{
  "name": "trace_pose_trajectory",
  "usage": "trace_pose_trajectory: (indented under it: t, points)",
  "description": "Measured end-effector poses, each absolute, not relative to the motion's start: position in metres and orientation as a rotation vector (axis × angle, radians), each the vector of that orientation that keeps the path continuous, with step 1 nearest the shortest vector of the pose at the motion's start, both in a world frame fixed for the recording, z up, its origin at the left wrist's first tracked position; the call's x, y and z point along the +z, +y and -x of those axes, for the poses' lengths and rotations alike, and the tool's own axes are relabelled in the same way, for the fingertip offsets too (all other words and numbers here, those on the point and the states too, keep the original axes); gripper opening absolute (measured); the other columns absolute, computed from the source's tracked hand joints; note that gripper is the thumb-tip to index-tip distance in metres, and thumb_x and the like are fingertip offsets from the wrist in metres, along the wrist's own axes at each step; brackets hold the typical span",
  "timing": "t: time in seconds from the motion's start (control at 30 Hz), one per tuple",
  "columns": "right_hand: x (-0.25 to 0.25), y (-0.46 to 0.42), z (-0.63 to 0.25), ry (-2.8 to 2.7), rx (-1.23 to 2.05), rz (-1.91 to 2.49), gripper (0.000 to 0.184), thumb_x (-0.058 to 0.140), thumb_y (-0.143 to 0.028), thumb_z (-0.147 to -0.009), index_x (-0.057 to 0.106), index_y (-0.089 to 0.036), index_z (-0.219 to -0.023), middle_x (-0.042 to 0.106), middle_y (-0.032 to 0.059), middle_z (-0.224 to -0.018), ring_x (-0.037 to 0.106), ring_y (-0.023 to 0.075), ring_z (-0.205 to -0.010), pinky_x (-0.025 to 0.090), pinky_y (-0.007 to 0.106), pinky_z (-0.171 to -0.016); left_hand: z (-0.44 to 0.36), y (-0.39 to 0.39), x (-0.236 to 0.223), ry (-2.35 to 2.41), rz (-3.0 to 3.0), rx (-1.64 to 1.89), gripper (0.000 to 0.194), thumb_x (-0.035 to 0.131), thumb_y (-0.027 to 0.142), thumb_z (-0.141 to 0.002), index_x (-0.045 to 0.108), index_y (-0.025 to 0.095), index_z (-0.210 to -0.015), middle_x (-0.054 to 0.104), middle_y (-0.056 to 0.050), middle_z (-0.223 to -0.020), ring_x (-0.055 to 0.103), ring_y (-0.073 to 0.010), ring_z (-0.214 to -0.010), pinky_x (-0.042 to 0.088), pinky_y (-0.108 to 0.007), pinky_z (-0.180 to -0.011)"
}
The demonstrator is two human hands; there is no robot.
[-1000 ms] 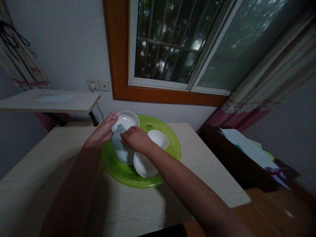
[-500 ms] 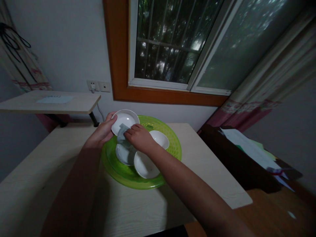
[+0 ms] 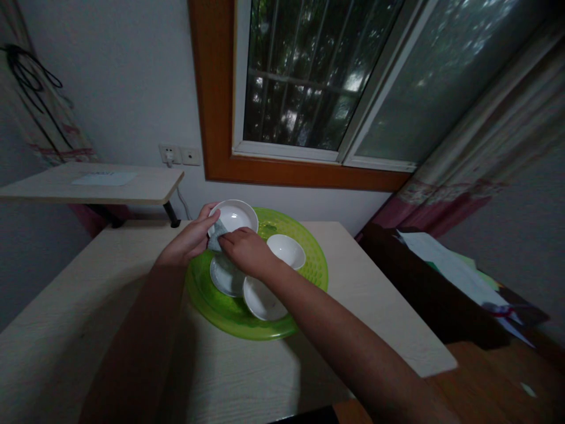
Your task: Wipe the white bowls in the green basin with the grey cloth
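Note:
My left hand (image 3: 194, 236) grips a shallow white dish (image 3: 235, 214) by its left edge, holding it tilted above the green tray. Bunched in my right hand (image 3: 247, 250) is a grey-green cloth (image 3: 216, 237), pressed against the near left rim of that dish. Below, the round green tray (image 3: 315, 277) carries more white dishware: a bowl (image 3: 289, 250) at the right, another bowl (image 3: 261, 300) toward the front, and a dish (image 3: 225, 277) at the left. My right wrist and forearm partly cover the front bowl.
The tray rests on a pale wooden table (image 3: 371, 306). A raised shelf (image 3: 145, 191) with a paper on it stands at the left. Behind are the wall, sockets (image 3: 179, 155) and a window. Papers (image 3: 450, 265) lie on a dark surface at the right.
The cloth has moved along the dish from its inner face to the rim near my left thumb. The whole view has shifted slightly, with things appearing a little further right.

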State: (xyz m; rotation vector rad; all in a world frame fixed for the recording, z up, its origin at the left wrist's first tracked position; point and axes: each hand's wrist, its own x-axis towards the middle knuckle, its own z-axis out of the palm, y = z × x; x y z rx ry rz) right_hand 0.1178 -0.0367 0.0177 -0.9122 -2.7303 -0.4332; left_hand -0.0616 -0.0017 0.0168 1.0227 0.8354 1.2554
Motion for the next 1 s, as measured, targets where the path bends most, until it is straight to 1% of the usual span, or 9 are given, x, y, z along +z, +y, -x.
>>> trace_pose_trajectory:
  t: [0.17,0.3,0.4,0.53,0.73,0.8,0.87,0.93,1.0]
  points:
    - [0.028,-0.038,-0.129,-2.777,-0.479,0.933,0.013,0.06,-0.018,-0.106,0.073,-0.015,-0.109,0.079,0.0114,-0.108,0.071,0.0245,-0.104,0.046,0.042,-0.105,0.064,0.005,0.017,0.79,-0.961,1.293,0.042,0.081,0.031,-0.083,0.062,0.021,-0.119,0.066,-0.003,-0.094,0.061,-0.018,-0.079,0.049,-0.026,-0.066]
    - [0.033,-0.033,-0.141,-2.762,-0.517,0.969,0.014,0.062,-0.016,-0.105,0.075,-0.017,-0.108,0.08,0.0097,-0.106,0.072,0.0241,-0.107,0.039,0.044,-0.119,0.065,0.005,0.018,0.784,-0.942,1.309,0.043,0.082,0.026,-0.08,0.063,0.021,-0.118,0.069,-0.004,-0.098,0.064,-0.0181,-0.082,0.051,-0.026,-0.069]
    - [0.035,-0.03,-0.145,-2.755,-0.565,0.99,0.015,0.061,-0.017,-0.104,0.076,-0.017,-0.107,0.08,0.0086,-0.107,0.072,0.024,-0.108,0.035,0.043,-0.125,0.067,0.006,0.016,0.814,-0.93,1.33,0.038,0.083,0.026,-0.079,0.061,0.02,-0.109,0.067,-0.003,-0.093,0.063,-0.0173,-0.08,0.051,-0.025,-0.068]
    - [0.035,-0.031,-0.145,-2.739,-0.588,0.985,0.014,0.062,-0.017,-0.104,0.076,-0.016,-0.105,0.08,0.0095,-0.106,0.073,0.0244,-0.108,0.032,0.043,-0.128,0.068,0.007,0.013,0.829,-0.934,1.365,0.031,0.082,0.028,-0.082,0.058,0.021,-0.099,0.063,-0.001,-0.085,0.06,-0.0158,-0.074,0.048,-0.024,-0.064]
    - [0.027,-0.033,-0.134,-2.719,-0.604,1.029,0.017,0.058,-0.014,-0.105,0.075,-0.014,-0.106,0.081,0.0121,-0.106,0.074,0.0242,-0.108,0.032,0.044,-0.129,0.067,0.007,0.016,0.834,-0.986,1.417,0.038,0.083,0.037,-0.084,0.057,0.022,-0.107,0.063,-0.001,-0.09,0.061,-0.0156,-0.077,0.048,-0.024,-0.067]
    - [0.021,-0.035,-0.129,-2.732,-0.577,1.006,0.021,0.054,-0.014,-0.107,0.073,-0.013,-0.116,0.081,0.0128,-0.111,0.074,0.0234,-0.109,0.036,0.044,-0.127,0.067,0.006,0.018,0.826,-0.997,1.424,0.04,0.083,0.039,-0.085,0.059,0.022,-0.112,0.065,-0.001,-0.094,0.061,-0.0157,-0.08,0.049,-0.024,-0.068]
    - [0.015,-0.037,-0.123,-2.731,-0.549,0.942,0.03,0.051,-0.019,-0.11,0.066,-0.011,-0.134,0.079,0.0149,-0.123,0.073,0.0233,-0.114,0.038,0.045,-0.126,0.066,0.007,0.018,0.814,-1.003,1.427,0.042,0.083,0.04,-0.085,0.061,0.022,-0.116,0.067,-0.002,-0.098,0.062,-0.0159,-0.082,0.05,-0.024,-0.07]
    - [0.01,-0.041,-0.119,-2.718,-0.512,0.871,0.047,0.051,-0.036,-0.112,0.055,-0.008,-0.149,0.073,0.0188,-0.138,0.07,0.0265,-0.124,0.036,0.048,-0.127,0.065,0.008,0.017,0.801,-0.995,1.443,0.044,0.083,0.041,-0.086,0.061,0.021,-0.119,0.068,-0.003,-0.101,0.064,-0.016,-0.085,0.052,-0.023,-0.073]
    - [0.006,-0.043,-0.117,-2.701,-0.457,0.827,0.066,0.049,-0.055,-0.11,0.05,-0.006,-0.154,0.065,0.0213,-0.149,0.065,0.0307,-0.133,0.034,0.051,-0.129,0.064,0.009,0.016,0.8,-0.969,1.476,0.046,0.082,0.041,-0.087,0.062,0.02,-0.122,0.069,-0.004,-0.103,0.065,-0.0163,-0.086,0.053,-0.024,-0.075]
